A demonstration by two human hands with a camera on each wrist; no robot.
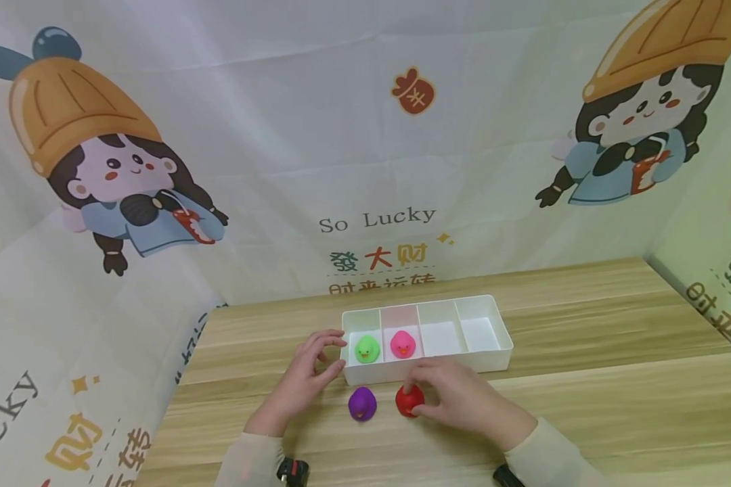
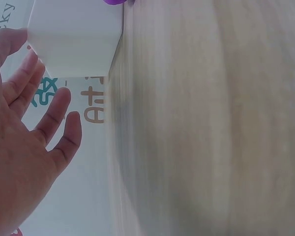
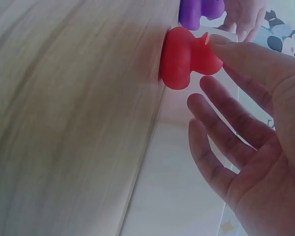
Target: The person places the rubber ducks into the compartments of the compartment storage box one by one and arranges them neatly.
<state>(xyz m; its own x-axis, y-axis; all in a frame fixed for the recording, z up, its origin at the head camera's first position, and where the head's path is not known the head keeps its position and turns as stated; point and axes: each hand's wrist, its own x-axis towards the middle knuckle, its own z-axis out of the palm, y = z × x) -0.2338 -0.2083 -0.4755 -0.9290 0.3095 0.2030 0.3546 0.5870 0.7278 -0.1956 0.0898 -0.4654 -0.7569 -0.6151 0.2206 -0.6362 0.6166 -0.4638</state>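
Note:
A white divided box stands on the table with a green rubber duck in its leftmost compartment and a pink rubber duck in the one beside it. My left hand rests its fingers against the box's left end, thumb apart from them. In front of the box, a red rubber duck sits on the table, its head pinched between the thumb and index finger of my right hand; the other fingers are spread. A purple rubber duck sits to its left, untouched.
The two right compartments of the box hold nothing. Wood-grain table extends on both sides. Behind it hangs a printed cloth with cartoon figures, and more cloth stands at the left and right.

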